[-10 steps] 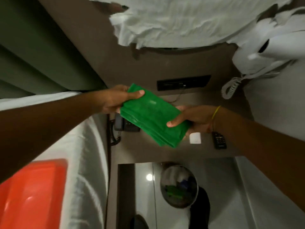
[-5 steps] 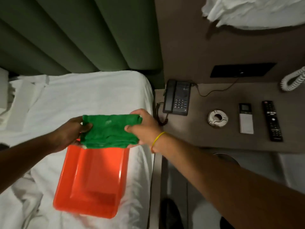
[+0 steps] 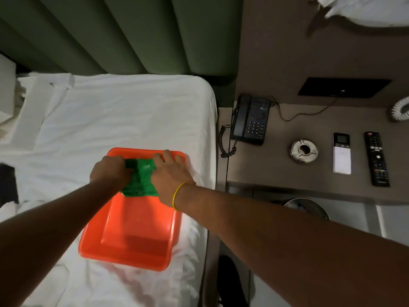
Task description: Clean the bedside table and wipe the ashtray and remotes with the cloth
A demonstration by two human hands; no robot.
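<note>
A green cloth lies folded in the far end of an orange tray on the bed. My left hand grips its left side and my right hand, with a yellow band at the wrist, presses on its right side. On the brown bedside table to the right lie a round silver ashtray, a white remote and a black remote, all apart from my hands.
A black telephone with a coiled cord stands at the table's left back. A white sheet covers the bed, with a green padded headboard behind. A round bin sits below the table's front edge.
The cloth has gone from over the bedside table leftward to the bed and down into the orange tray. Both hands have lowered with it, and the view has swung left.
</note>
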